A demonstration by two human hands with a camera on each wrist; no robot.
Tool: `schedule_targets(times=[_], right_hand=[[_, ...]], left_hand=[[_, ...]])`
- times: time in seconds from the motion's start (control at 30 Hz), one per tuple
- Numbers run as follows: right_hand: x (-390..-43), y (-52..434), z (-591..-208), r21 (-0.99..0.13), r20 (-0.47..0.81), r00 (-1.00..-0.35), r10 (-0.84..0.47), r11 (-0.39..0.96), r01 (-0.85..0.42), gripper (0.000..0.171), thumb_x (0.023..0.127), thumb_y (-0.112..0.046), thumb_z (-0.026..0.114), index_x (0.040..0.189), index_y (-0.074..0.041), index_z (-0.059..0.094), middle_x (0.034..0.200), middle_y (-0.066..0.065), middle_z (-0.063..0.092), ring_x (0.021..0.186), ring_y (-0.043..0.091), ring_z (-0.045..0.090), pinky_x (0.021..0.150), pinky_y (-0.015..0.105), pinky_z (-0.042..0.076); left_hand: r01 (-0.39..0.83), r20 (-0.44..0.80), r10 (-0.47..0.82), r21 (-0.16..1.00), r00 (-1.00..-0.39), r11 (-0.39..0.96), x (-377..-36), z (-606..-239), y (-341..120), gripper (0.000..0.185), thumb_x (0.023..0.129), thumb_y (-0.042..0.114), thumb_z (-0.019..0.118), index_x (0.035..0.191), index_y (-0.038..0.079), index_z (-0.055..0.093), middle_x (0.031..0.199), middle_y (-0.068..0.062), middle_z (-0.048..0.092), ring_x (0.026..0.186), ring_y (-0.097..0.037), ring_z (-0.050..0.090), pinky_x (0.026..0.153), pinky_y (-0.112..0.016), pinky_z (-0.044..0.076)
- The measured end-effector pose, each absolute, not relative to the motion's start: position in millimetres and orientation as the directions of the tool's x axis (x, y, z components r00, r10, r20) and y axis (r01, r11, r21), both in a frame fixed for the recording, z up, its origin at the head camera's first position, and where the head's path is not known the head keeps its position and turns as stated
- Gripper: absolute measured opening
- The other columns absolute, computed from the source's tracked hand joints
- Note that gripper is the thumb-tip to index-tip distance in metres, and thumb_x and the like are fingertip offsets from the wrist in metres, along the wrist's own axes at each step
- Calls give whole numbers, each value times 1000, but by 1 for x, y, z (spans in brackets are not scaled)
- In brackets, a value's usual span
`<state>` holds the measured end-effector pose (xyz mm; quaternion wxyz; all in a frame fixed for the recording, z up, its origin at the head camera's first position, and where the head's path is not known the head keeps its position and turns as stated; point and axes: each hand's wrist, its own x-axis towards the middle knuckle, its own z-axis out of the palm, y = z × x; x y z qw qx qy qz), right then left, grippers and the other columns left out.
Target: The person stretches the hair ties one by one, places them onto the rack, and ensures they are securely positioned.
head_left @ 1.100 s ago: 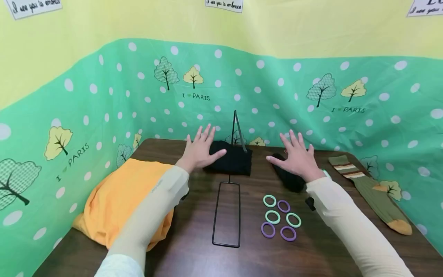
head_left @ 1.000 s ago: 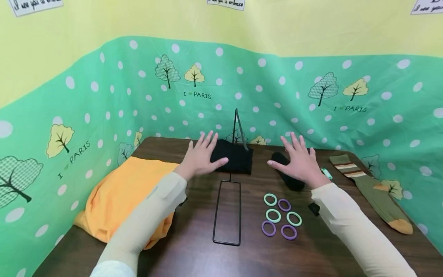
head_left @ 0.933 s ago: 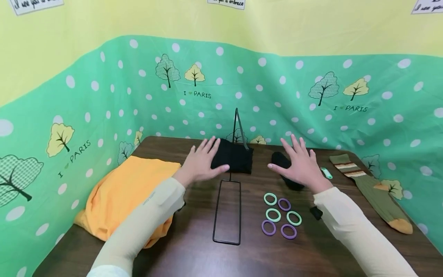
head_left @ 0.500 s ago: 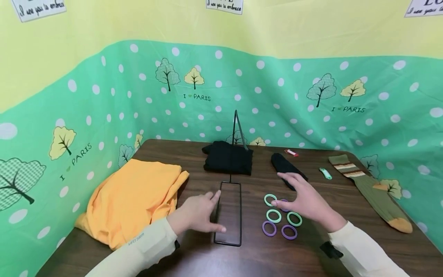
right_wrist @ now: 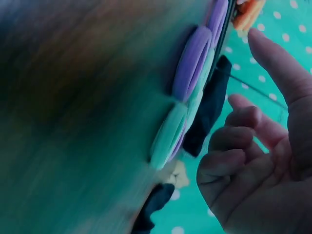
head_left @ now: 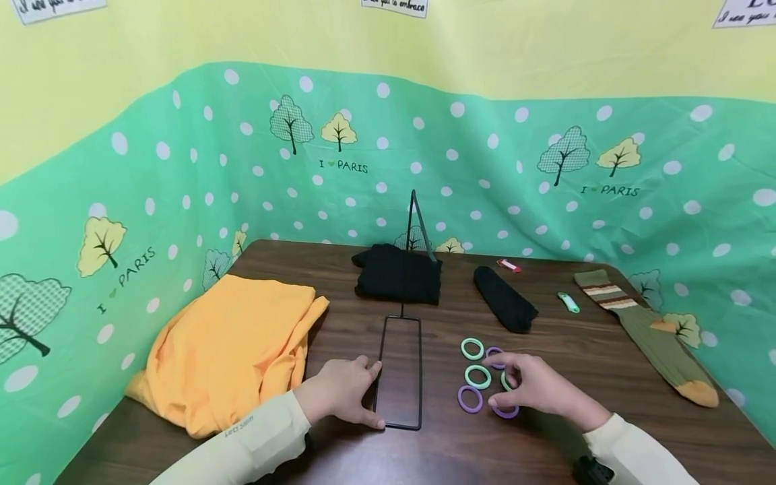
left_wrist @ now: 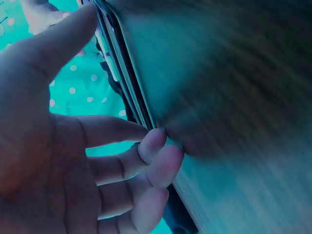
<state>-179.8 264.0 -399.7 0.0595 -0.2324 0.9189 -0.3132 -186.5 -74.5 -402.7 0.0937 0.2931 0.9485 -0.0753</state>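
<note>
A black wire stand lies with its rectangular base (head_left: pixel 420 367) flat on the dark wooden table (head_left: pixel 485 451) and its upright (head_left: pixel 418 225) at the back. My left hand (head_left: pixel 348 394) rests on the table against the base's left rail (left_wrist: pixel 122 73), index finger and thumb touching it. Several green and purple hair rings (head_left: pixel 477 376) lie to the right of the base. My right hand (head_left: pixel 527 391) hovers over the rings on the right of the group, fingers loosely curled. In the right wrist view the fingers (right_wrist: pixel 243 141) stay apart from the rings (right_wrist: pixel 192 63).
An orange cloth (head_left: pixel 230 347) lies at the left. A folded black cloth (head_left: pixel 400 275) and a black sock (head_left: pixel 504 307) lie behind the stand's base. An olive striped sock (head_left: pixel 651 333), a small green clip (head_left: pixel 568 302) and a red item (head_left: pixel 508 265) sit at the right.
Both hands have drawn back from the black cloth and black sock toward me. The left now touches the stand's base and the right has come down over the rings.
</note>
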Motion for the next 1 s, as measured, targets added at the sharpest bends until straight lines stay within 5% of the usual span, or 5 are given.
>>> schedule_targets(times=[0.3,0.7,0.87,1.0], right_hand=[[-180,242,-408,-544,-54,-830,-555,714,-442,51,69,-37,79,109,-10,63,59,-14,49,50,-4,42,48,19,38],[-179,229,-410,-478,-38,-818,-574,729,-490,27,70,-26,78,91,-18,64,53,-18,36,45,-6,33,43,16,27],[-175,222,-399,-455,26,-829,-559,732,-507,22,71,-23,76,88,-21,61,53,-18,37,45,-6,33,42,16,28],[-163,209,-370,-390,224,-818,-530,720,-573,29,70,-19,77,93,-24,59,52,-19,32,45,-9,26,40,14,26]], left_hand=[[570,-200,541,-131,-817,811,-189,-402,-75,99,59,81,58,138,22,46,130,-6,53,98,-21,63,57,-33,48],[561,-193,533,-135,-824,817,-188,-401,-76,99,58,81,59,137,22,47,126,-5,56,97,-21,63,58,-35,49],[556,-202,527,-127,-825,822,-187,-399,-75,98,58,80,60,137,23,47,128,-5,55,100,-22,63,60,-36,50],[555,-213,523,-129,-825,822,-187,-398,-73,98,59,80,60,137,23,46,131,-5,54,104,-22,62,62,-36,50]])
